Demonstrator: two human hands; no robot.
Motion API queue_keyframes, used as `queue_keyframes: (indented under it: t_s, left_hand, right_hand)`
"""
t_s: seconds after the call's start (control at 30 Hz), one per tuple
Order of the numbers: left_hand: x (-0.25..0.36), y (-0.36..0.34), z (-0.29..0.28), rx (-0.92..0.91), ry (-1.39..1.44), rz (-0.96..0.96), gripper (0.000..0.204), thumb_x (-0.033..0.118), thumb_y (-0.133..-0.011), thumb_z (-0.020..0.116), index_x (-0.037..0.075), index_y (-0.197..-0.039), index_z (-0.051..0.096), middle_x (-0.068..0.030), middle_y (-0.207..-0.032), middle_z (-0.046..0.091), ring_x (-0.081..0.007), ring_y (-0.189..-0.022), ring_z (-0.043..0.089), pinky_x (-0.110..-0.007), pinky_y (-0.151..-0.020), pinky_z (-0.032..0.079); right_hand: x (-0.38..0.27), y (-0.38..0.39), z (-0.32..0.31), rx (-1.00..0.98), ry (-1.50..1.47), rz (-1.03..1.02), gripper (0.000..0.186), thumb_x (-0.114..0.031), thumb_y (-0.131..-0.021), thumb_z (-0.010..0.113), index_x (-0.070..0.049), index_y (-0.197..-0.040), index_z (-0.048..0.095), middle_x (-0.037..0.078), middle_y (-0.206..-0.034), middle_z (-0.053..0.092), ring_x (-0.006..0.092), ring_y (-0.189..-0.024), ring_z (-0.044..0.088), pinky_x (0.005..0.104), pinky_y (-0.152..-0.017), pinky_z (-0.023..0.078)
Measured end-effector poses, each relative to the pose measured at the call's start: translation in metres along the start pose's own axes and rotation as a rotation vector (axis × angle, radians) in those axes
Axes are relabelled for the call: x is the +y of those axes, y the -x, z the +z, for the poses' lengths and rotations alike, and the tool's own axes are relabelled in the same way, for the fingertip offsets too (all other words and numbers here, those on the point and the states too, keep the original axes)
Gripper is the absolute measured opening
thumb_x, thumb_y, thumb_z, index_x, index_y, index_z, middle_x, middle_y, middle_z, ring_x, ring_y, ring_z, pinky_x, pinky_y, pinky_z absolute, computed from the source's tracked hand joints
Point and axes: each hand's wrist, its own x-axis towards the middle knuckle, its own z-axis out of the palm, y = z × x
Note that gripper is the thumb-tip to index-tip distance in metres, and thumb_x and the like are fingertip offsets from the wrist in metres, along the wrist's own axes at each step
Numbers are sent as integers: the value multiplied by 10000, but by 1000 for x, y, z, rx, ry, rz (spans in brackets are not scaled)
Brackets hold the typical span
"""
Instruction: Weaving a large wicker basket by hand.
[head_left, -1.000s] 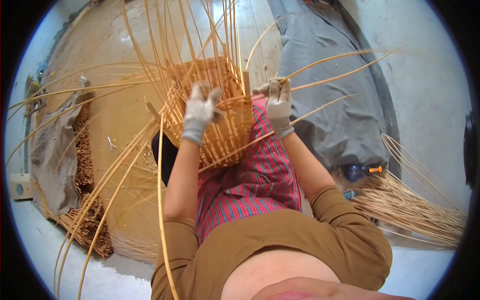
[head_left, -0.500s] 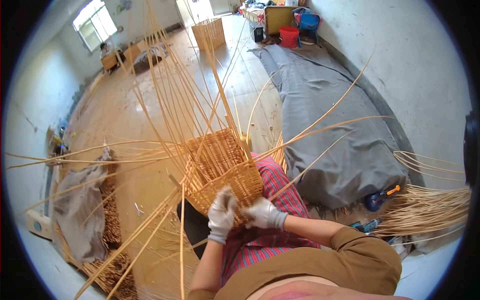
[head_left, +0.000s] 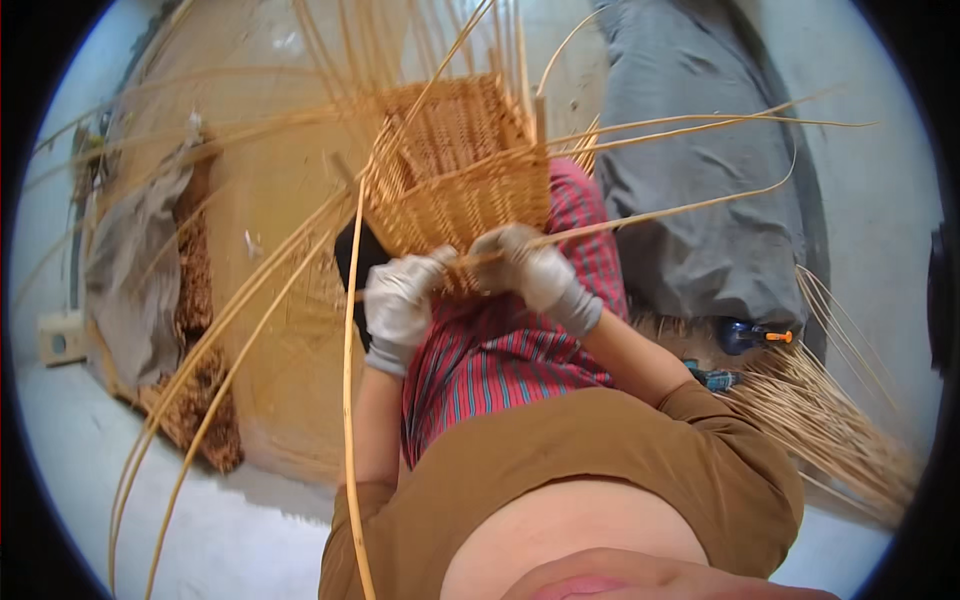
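Observation:
A half-woven wicker basket rests tilted on my lap, its opening facing away from me and long loose rods fanning out from its rim. White gloves cover both hands. My left hand is closed at the basket's near lower edge, its fingertips pinching the end of a wicker rod. Beside it, my right hand is wrapped round the same rod, which runs out to the right in a long curve. The hands are a short gap apart, and their fingers partly hide the weave there.
A grey cloth covers a long heap on the right. Near its end lie a dark blue object with an orange tip, a teal tool and a bundle of rods. Left, another cloth partly covers brown cut material.
The view has tipped down, so the far room is out of sight. My right hand has risen along the basket's near edge with the rod, and my left has turned, its fingertips toward the right hand.

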Motion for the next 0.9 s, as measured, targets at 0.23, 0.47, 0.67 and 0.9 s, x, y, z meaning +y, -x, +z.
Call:
queue_keyframes:
  t_s: [0.23,0.47,0.67,0.9]
  left_hand:
    - [-78,46,17,992,636,-660,298,94,-1003,592,26,-1290,638,-112,-1191,598,-165,-1109,577,-254,-945,510]
    - [-93,56,0,728,1315,-681,383,250,-1049,542,55,-1379,540,-78,-962,641,-85,-641,531,-219,-523,428]
    - [-88,24,1,517,1075,-883,405,293,-1072,473,13,-1359,525,52,-463,344,-46,-335,270,-228,-328,201]
    - [-110,16,11,337,931,-884,285,239,-1050,541,42,-1255,553,25,-498,411,-69,-346,352,-217,-332,268]
  right_hand:
    - [18,16,73,-228,190,-160,450,-383,-1054,501,17,-1152,681,96,-1045,705,164,-1012,654,347,-931,531]
    - [30,-23,124,-567,1144,-716,478,-102,-764,615,-75,-1240,581,133,-711,658,347,-570,647,459,-492,519]
    - [12,-125,88,248,1614,-707,435,-459,-801,733,-111,-1058,690,63,-948,605,260,-937,589,410,-822,463]
    - [22,-141,94,345,1651,-774,373,-456,-775,680,-84,-801,675,79,-834,609,267,-819,611,414,-707,473]
